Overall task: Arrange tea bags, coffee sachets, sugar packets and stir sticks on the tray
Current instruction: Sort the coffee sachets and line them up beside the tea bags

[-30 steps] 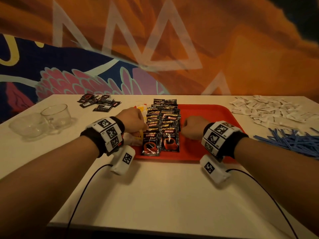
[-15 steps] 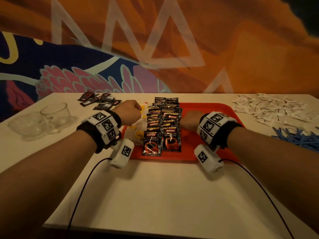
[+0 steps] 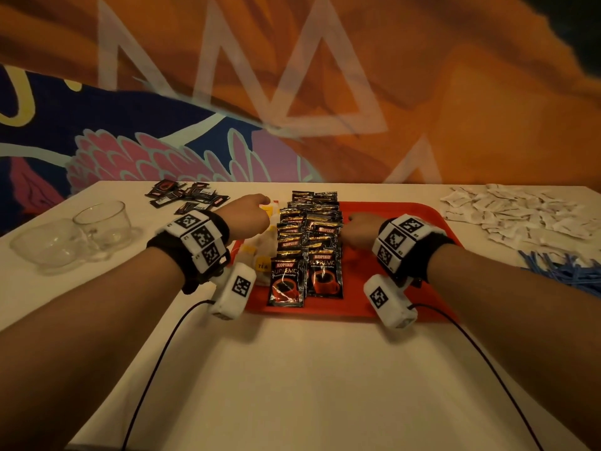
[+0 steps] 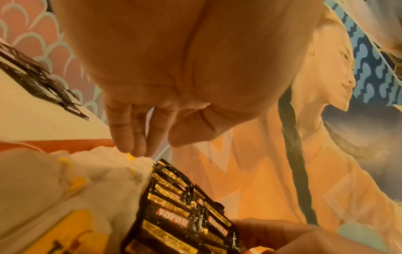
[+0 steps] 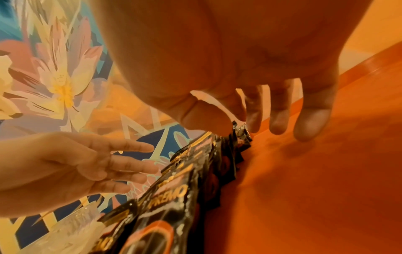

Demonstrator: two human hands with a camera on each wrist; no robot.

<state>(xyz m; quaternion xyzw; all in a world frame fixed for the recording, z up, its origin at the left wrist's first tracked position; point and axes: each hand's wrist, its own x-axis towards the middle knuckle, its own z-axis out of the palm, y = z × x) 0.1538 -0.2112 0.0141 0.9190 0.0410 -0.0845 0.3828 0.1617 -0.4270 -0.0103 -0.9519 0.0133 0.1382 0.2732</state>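
A red tray (image 3: 357, 281) lies mid-table. On it, black coffee sachets (image 3: 309, 242) overlap in two rows running away from me, with white and yellow tea bags (image 3: 260, 255) in a row to their left. My left hand (image 3: 248, 213) hovers over the far tea bags; in the left wrist view its fingertips (image 4: 130, 149) hang straight down and touch the tea bags (image 4: 65, 189). My right hand (image 3: 357, 227) is at the right side of the sachet rows. Its fingers (image 5: 280, 120) hang straight over the tray (image 5: 315, 189), with the thumb and forefinger at a far sachet's edge.
White sugar packets (image 3: 520, 213) are scattered at the back right, with blue stir sticks (image 3: 566, 271) nearer on the right edge. Loose coffee sachets (image 3: 185, 196) lie at the back left. Two glass cups (image 3: 65, 236) stand at the left. Wrist cables trail over the near table.
Both hands have moved away from me along the rows, the left along the tea bags, the right along the sachets' right side.
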